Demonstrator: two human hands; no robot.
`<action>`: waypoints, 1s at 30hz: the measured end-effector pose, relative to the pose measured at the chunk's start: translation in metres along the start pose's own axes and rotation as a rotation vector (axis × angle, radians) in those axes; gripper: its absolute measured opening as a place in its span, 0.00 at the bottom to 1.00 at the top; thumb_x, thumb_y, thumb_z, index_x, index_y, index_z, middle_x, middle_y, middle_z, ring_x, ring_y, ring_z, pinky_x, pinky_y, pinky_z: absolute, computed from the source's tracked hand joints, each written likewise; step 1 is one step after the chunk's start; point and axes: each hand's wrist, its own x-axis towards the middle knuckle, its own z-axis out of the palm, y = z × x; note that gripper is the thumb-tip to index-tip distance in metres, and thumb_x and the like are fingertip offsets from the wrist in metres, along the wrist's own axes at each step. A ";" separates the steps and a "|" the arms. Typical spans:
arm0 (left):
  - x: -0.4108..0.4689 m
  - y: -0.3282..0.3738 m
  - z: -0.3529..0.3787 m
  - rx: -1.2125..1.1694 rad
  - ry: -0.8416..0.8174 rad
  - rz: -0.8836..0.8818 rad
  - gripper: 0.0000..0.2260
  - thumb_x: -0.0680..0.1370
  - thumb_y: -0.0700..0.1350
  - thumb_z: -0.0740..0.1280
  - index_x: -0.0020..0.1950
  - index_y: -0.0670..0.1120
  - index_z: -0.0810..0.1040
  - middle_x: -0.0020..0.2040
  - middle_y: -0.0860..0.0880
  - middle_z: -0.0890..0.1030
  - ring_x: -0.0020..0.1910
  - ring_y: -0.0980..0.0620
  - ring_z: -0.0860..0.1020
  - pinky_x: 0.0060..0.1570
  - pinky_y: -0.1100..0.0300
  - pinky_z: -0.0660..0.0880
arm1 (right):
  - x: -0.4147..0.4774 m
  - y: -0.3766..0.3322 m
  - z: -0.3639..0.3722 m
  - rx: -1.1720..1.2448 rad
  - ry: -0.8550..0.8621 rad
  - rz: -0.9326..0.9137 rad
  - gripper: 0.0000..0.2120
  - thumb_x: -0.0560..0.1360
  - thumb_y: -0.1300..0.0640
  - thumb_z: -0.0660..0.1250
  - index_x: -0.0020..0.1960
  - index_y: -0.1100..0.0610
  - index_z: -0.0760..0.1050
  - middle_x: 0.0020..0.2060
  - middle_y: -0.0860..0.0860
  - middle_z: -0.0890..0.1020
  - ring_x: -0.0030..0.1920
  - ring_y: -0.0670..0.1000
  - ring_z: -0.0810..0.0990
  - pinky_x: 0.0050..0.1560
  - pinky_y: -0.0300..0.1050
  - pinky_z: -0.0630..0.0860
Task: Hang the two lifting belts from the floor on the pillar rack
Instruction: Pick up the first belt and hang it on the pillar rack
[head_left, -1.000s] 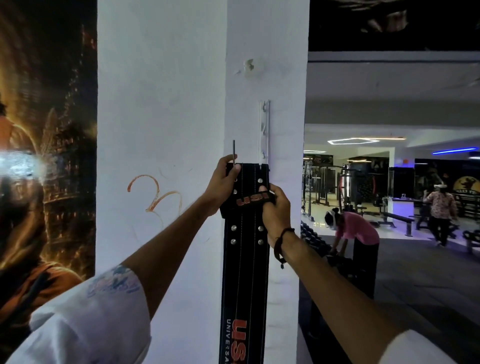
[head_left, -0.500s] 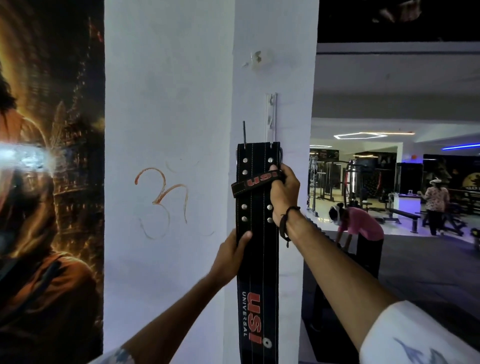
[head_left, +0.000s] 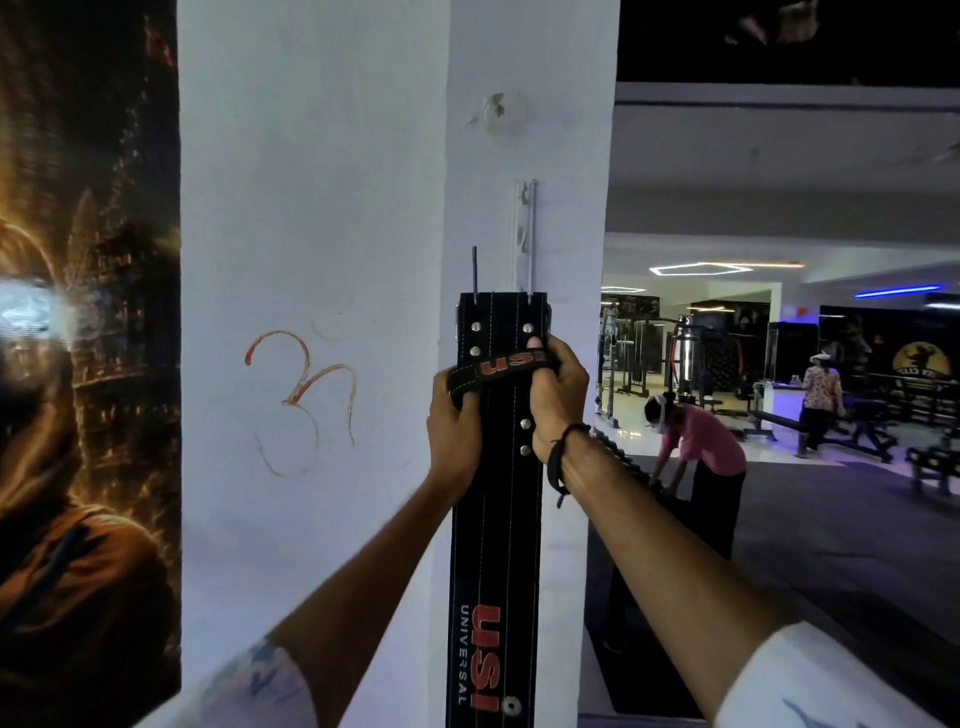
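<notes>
A black lifting belt (head_left: 496, 545) with red USI lettering hangs straight down against the white pillar (head_left: 311, 260). Its top edge sits just under a white slotted rack strip (head_left: 524, 234) fixed to the pillar, and two thin prongs stick up above the belt's top. My left hand (head_left: 454, 431) grips the belt's left edge and the end of its red-lettered keeper loop. My right hand (head_left: 558, 395) holds the right edge with fingers over the loop. Only one belt is in view.
A dark mural covers the wall left of the pillar. To the right the gym floor opens out, where a person in a pink shirt (head_left: 701, 452) bends over close by and another person (head_left: 823, 400) stands farther back among benches and machines.
My left hand has risen from lower on the belt to the keeper loop beside my right hand. The belt stays against the pillar under the rack strip.
</notes>
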 end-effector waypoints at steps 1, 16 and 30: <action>-0.019 -0.014 -0.003 0.029 -0.036 -0.021 0.11 0.82 0.54 0.61 0.58 0.49 0.75 0.47 0.53 0.83 0.47 0.56 0.82 0.46 0.61 0.79 | 0.001 0.000 -0.001 0.001 0.007 -0.004 0.10 0.79 0.55 0.65 0.58 0.56 0.80 0.48 0.50 0.83 0.51 0.52 0.81 0.50 0.47 0.79; 0.048 0.014 0.002 0.059 0.001 0.035 0.16 0.79 0.60 0.62 0.59 0.51 0.77 0.52 0.52 0.84 0.51 0.53 0.82 0.55 0.48 0.80 | 0.015 -0.003 0.003 0.015 -0.046 -0.014 0.09 0.80 0.56 0.64 0.58 0.53 0.80 0.48 0.48 0.83 0.51 0.48 0.81 0.56 0.44 0.79; -0.036 -0.049 -0.027 0.162 -0.290 -0.045 0.17 0.77 0.63 0.63 0.55 0.50 0.78 0.45 0.54 0.86 0.46 0.54 0.85 0.42 0.63 0.80 | 0.044 -0.025 0.010 0.004 0.012 -0.072 0.10 0.80 0.56 0.65 0.58 0.54 0.80 0.46 0.44 0.82 0.51 0.48 0.79 0.53 0.40 0.77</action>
